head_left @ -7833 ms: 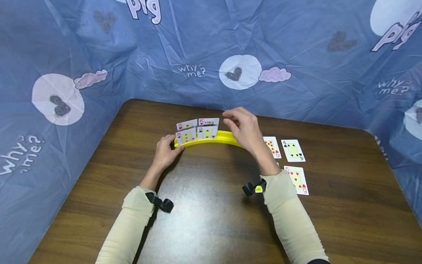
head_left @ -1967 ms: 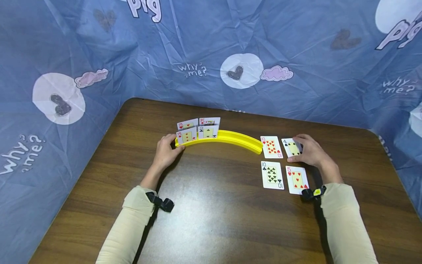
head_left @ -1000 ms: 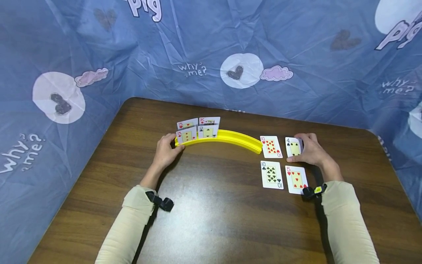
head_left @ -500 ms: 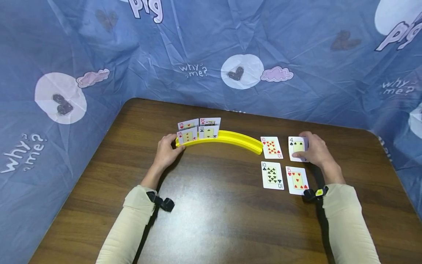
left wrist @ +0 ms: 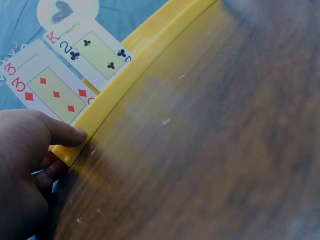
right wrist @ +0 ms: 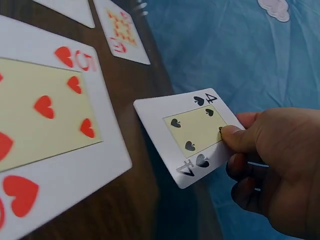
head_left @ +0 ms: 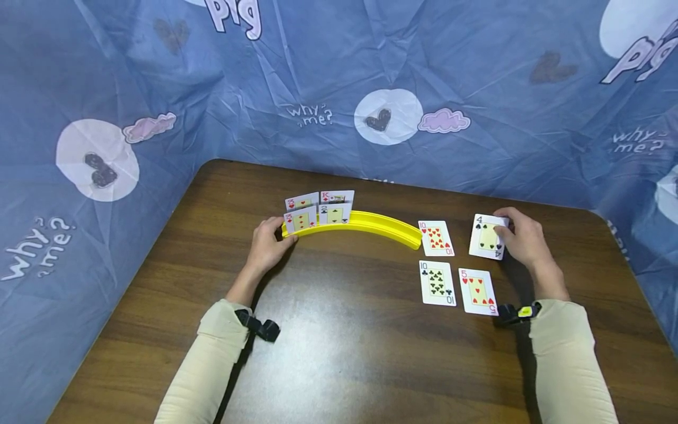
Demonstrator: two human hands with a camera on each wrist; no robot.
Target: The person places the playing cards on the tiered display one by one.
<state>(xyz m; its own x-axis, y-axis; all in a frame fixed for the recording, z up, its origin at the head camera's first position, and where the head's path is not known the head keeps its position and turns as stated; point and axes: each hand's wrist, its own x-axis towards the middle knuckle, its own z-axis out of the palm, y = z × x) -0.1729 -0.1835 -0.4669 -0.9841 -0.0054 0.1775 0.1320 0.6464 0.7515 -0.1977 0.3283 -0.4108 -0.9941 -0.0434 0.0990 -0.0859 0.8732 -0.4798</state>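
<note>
My right hand (head_left: 529,244) pinches the right edge of a four of spades (head_left: 486,238), thumb on its face. In the right wrist view the four of spades (right wrist: 192,132) is tilted up off the table. The left hand (head_left: 266,246) grips the left end of a curved yellow card holder (head_left: 378,224). Standing in that holder are a three of diamonds (head_left: 300,220) and a two of clubs (head_left: 334,214) in front. Behind them, partly hidden, stand a three of hearts (head_left: 302,201) and a red king (head_left: 338,195).
Face up on the wooden table (head_left: 339,341), a ten of hearts (head_left: 436,238) lies at the holder's right end. Nearer to me lie a ten of clubs (head_left: 437,283) and a five of hearts (head_left: 478,292). A blue printed cloth (head_left: 296,70) hangs behind the table.
Earlier the right hand was beside the upright king, then moved to the four of spades. It has slid that card rightward and raised it. The left hand has stayed on the holder.
</note>
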